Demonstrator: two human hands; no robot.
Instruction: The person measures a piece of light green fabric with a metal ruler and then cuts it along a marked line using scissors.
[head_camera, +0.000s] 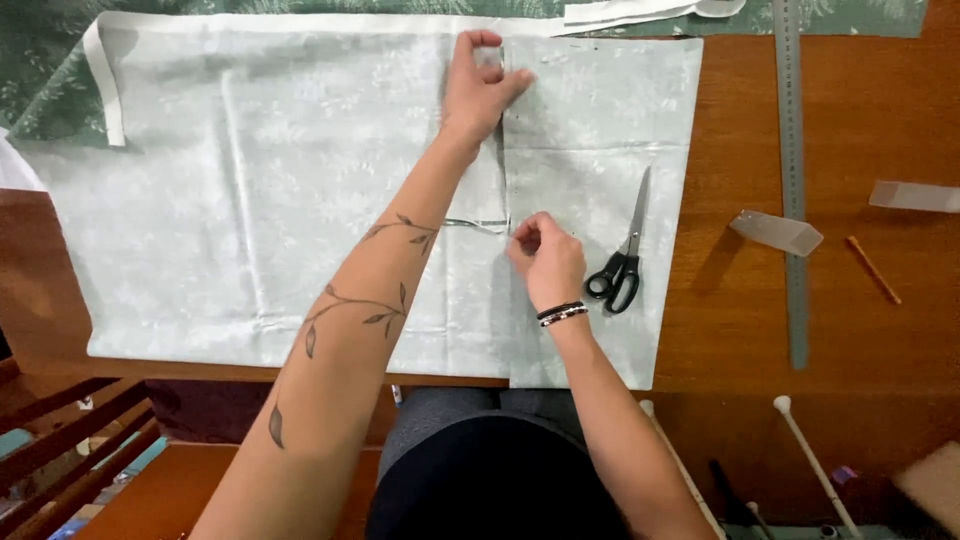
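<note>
We see a pale green fabric with a faint leaf print spread flat over a brown wooden surface, covering most of its left and middle part and reaching from the far edge to the near edge. A second piece of the same fabric lies toward the middle of the surface, and its left edge overlaps the large piece along a straight line. The left hand rests near the far edge of the surface, at the top of this line, and its fingers are bent and press the fabric down; it grasps nothing that we can see. The right hand is lower on the same line, closer to the near edge, with the fingertips pinched together on the fabric; if a pin is between them we cannot tell, it is too small. A bracelet in black and white is on the right wrist. Black-handled scissors lie closed on the smaller piece, just beside the right hand, with the blades pointing to the far edge. A long metal ruler lies on the bare wood toward the right edge. Near it are a clear plastic piece and a small brown stick.
</note>
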